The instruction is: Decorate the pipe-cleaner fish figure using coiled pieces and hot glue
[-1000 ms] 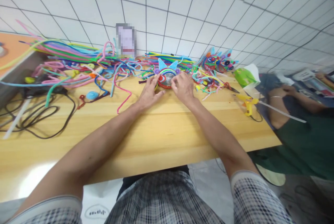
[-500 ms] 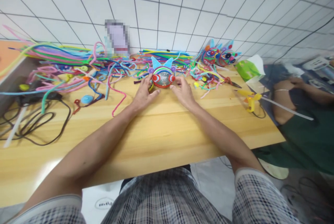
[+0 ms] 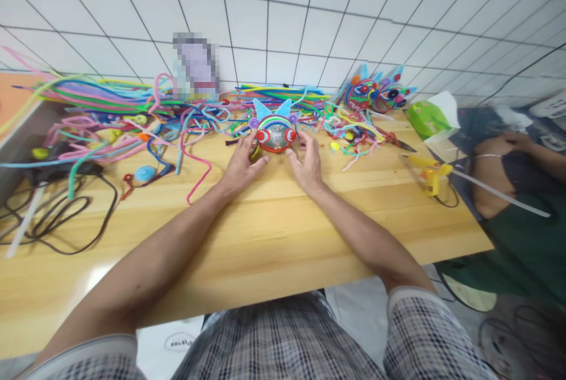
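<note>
A round silvery craft figure [image 3: 277, 137] with blue pointed ears, red ring eyes and a rainbow of coloured arcs stands upright on the wooden table [image 3: 260, 238]. On its left side, my left hand [image 3: 244, 163] grips its edge, thumb stretched forward. My right hand [image 3: 306, 159] holds the opposite side near the red eye, its fingers curved round the rim. Parts of the fingertips are hidden behind the figure.
Coloured pipe cleaners [image 3: 110, 100] lie heaped along the back. Two similar figures [image 3: 378, 94] lean at the wall. Scissors [image 3: 397, 141] and a yellow glue gun [image 3: 432, 173] lie right, near a seated person [image 3: 499, 173]. Black cables [image 3: 66, 215] coil left.
The view has shifted slightly. Both hands stay at the sides of the figure, and my right hand is a little more upright against it.
</note>
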### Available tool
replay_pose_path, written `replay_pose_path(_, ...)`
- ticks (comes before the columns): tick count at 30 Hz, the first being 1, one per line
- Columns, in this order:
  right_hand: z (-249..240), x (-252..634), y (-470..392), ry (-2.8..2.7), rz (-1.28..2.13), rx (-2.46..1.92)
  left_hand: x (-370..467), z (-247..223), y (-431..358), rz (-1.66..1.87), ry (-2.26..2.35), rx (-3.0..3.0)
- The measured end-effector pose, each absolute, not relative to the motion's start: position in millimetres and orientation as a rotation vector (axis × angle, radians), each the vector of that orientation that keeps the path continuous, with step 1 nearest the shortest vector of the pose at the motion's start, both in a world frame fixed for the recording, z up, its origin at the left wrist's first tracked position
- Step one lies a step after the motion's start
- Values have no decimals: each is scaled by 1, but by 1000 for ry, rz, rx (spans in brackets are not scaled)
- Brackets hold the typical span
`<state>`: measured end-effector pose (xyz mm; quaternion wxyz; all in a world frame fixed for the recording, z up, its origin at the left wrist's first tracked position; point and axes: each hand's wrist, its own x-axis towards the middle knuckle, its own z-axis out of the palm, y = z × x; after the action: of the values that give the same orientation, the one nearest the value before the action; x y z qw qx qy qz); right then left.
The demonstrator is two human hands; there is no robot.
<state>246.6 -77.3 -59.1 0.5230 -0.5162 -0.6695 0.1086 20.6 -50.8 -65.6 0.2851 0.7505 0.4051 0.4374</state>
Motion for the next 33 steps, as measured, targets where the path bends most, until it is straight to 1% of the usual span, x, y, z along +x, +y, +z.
replay_pose_path(3,-56,247,-80,-1674,148,-1170,21,-66,-51,1164,1088,2009)
replay_pose_path(6,-55,246,-82,-1731,126,-1147,20,-66,-51,1154,1101,2005)
replay_pose_path(12,-55,244,-85,-1682,237,-1205,20,-66,-52,1158,1102,1998)
replay_pose_path(20,-62,242,-85,-1608,479,-1364,20,-66,-52,1164,1123,1997)
replay_pose_path(27,-59,242,-86,-1604,513,-1325,18,-67,-52,1129,1145,1979)
replay_pose_path(33,-56,243,-81,-1538,416,-1475,18,-68,-51,1129,1139,1982)
